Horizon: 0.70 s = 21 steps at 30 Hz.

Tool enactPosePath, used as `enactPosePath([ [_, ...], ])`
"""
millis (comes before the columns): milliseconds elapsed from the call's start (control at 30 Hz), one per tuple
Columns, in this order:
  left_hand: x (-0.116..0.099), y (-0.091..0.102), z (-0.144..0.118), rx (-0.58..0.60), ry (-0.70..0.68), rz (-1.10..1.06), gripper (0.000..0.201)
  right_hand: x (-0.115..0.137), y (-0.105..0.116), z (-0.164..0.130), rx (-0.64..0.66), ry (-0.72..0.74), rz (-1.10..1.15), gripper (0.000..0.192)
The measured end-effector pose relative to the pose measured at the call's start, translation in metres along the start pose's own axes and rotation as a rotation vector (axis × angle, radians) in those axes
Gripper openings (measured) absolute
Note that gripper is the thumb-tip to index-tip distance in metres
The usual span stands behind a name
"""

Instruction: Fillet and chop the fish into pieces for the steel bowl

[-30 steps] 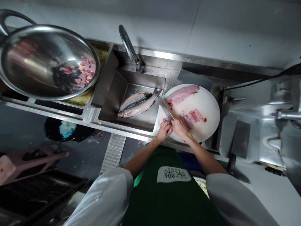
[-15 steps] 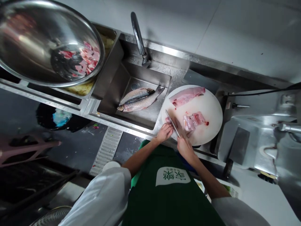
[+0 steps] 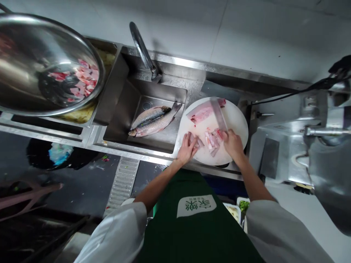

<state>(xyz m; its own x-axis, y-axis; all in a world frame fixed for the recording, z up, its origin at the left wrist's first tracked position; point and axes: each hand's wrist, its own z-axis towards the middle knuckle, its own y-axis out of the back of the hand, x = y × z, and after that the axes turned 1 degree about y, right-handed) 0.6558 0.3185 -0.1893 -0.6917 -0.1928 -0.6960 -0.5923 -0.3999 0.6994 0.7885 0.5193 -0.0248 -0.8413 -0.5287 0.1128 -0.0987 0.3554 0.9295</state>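
Commercial kitchen. Evidence: stainless sink w/ tap at centre, whole fish inside; large steel bowl upper left; round cutting board centre-right; green apron at bottom.

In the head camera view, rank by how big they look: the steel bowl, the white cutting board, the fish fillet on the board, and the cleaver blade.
1. steel bowl, though it sits nearer the camera
2. white cutting board
3. fish fillet
4. cleaver blade, blurred, roughly fillet-sized, so the last two are unsure

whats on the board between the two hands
In the head view, a small heap of cut fish pieces lies on the white cutting board between the left hand and the right hand, which holds the cleaver.
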Motion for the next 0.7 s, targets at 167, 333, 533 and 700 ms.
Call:
enactPosePath([
  [167,-0.053,-0.047,0.050,-0.036,0.116,0.004,0.058,-0.079,-0.017,-0.059,0.038,-0.309,-0.154,0.036],
  [333,-0.082,-0.078,0.104,0.072,0.048,-0.107,0.060,-0.078,-0.051,-0.081,0.140,-0.338,-0.051,0.029],
  [533,-0.071,-0.066,0.157,0.401,-0.223,-0.043,0.054,-0.128,-0.063,-0.088,-0.016,-0.411,0.497,0.029],
  [700,-0.060,-0.054,0.187,0.656,-0.461,-0.013,0.044,-0.168,-0.095,-0.117,0.076,-0.486,1.108,0.051],
])
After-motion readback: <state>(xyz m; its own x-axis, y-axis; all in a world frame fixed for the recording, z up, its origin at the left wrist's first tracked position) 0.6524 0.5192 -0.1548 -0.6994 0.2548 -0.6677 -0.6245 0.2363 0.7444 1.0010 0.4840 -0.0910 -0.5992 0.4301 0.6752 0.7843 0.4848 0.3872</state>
